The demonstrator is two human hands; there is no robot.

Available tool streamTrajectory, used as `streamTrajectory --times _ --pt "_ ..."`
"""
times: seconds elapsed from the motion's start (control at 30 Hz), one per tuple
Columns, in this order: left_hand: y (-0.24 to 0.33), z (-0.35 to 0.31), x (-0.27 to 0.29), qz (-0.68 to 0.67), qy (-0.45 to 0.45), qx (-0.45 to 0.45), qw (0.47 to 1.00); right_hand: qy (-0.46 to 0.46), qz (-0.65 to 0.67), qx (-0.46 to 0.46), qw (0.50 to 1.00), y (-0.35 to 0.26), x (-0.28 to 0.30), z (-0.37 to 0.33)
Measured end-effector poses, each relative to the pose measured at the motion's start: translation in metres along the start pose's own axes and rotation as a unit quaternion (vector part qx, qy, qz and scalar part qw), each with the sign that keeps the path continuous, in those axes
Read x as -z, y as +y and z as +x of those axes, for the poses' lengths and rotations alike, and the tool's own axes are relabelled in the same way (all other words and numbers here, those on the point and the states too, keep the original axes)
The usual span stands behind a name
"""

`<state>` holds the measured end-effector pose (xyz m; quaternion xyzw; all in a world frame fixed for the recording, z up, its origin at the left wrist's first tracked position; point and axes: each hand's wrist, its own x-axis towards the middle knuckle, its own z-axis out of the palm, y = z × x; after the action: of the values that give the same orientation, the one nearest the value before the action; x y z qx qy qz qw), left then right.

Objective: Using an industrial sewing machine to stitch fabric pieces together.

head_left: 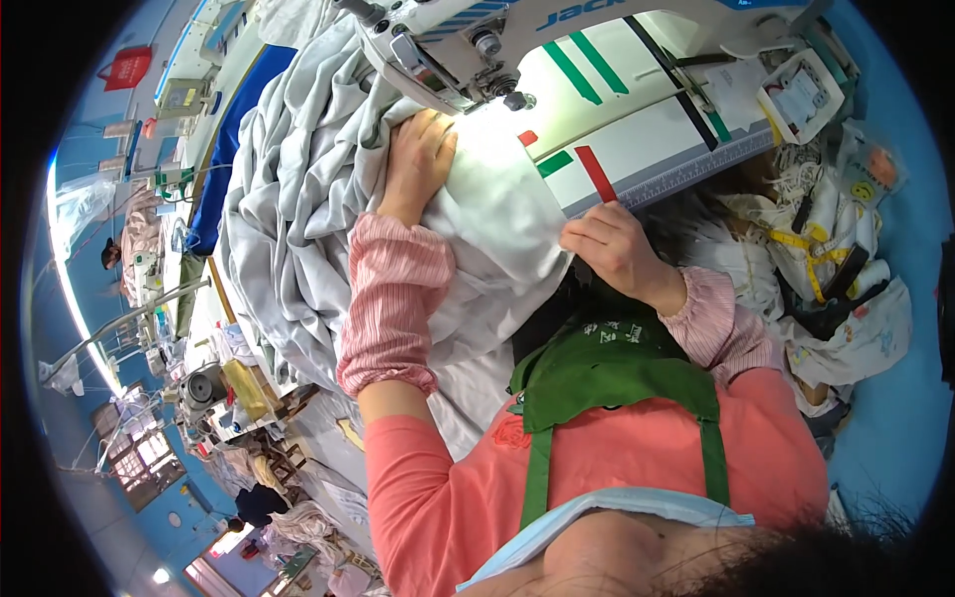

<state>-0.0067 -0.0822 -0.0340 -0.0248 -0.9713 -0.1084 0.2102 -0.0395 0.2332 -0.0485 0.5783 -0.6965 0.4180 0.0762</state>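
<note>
A large heap of pale grey-white fabric (pixel 308 189) covers the left side of the sewing table and hangs over its front edge. My left hand (pixel 420 159) lies on the cloth with fingers outstretched, just left of the needle area. Above that hand is the head of a white sewing machine (pixel 468 55), its lamp lighting the cloth brightly. At the table's front edge, my right hand (pixel 619 249) pinches the right edge of the fabric between thumb and fingers. Glare hides the needle and the stitching.
Red tape (pixel 597 174), green tape (pixel 572 72) and a printed ruler strip (pixel 696 159) mark the machine bed. A white tray (pixel 799 97) stands at its right end. Below that hang bags of scraps and a yellow tape measure (pixel 811 261). Other sewing stations line the left.
</note>
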Motion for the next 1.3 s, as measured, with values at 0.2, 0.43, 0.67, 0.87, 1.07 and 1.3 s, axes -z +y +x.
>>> streamTrajectory --times 0.2,0.43,0.67,0.87,1.07,1.3 --pt "-0.029 0.011 -0.001 0.006 0.003 -0.033 0.999 0.009 -0.024 0.003 1.0 0.011 -0.007 0.026" --pt "-0.011 0.023 0.024 0.138 0.018 -0.227 0.964 0.014 -0.039 -0.018 0.999 0.024 -0.021 0.048" --pt "0.044 0.024 0.013 0.046 -0.166 -0.102 0.98 0.013 -0.055 -0.015 0.998 0.027 -0.021 0.047" --pt "-0.033 -0.024 0.069 0.229 -0.223 0.071 0.945 0.031 -0.029 0.003 0.999 0.023 -0.022 0.052" --pt "0.053 -0.013 0.043 0.012 0.004 -0.029 0.999 0.026 -0.044 -0.01 0.999 0.029 -0.02 0.048" --pt "0.018 -0.011 0.01 0.057 0.005 -0.03 0.998 -0.005 -0.057 -0.001 0.998 0.038 -0.028 0.077"
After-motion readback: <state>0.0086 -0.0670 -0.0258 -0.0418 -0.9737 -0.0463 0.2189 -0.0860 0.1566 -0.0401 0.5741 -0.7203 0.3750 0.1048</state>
